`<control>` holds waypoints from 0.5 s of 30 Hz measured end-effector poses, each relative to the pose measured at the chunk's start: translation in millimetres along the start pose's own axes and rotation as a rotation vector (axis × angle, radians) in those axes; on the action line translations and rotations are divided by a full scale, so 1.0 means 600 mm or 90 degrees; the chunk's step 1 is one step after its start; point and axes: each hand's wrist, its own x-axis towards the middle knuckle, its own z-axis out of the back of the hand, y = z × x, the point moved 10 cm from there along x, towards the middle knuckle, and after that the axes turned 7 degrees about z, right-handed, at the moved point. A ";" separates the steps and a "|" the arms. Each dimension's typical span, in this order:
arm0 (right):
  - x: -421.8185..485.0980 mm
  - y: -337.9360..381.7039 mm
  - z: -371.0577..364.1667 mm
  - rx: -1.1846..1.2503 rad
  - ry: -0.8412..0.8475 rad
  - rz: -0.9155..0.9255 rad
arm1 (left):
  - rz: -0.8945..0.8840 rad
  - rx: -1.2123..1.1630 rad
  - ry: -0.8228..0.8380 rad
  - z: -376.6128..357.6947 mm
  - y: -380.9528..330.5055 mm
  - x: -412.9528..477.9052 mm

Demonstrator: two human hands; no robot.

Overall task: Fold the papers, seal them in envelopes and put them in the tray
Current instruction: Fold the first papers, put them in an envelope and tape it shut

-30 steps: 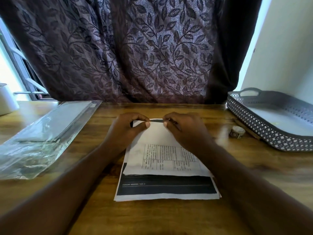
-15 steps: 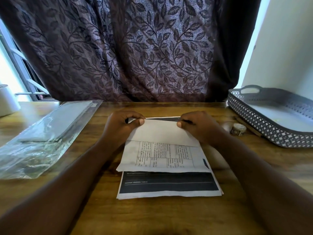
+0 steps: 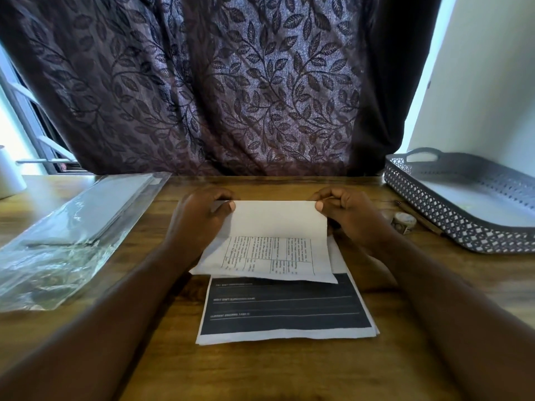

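Fingers (image 3: 320, 205) wider apart on paper (image 3: 278, 221); white-floored tray (image 3: 451, 224)

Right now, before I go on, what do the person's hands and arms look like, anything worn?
Both the left hand and the right hand are bare: no gloves, rings, watch or bracelet in view. The left forearm and right forearm are bare too, with no sleeve showing up to the picture's edge.
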 end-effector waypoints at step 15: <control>-0.014 0.102 -0.056 -0.185 -0.013 0.240 | -0.298 0.147 0.089 -0.037 -0.142 -0.042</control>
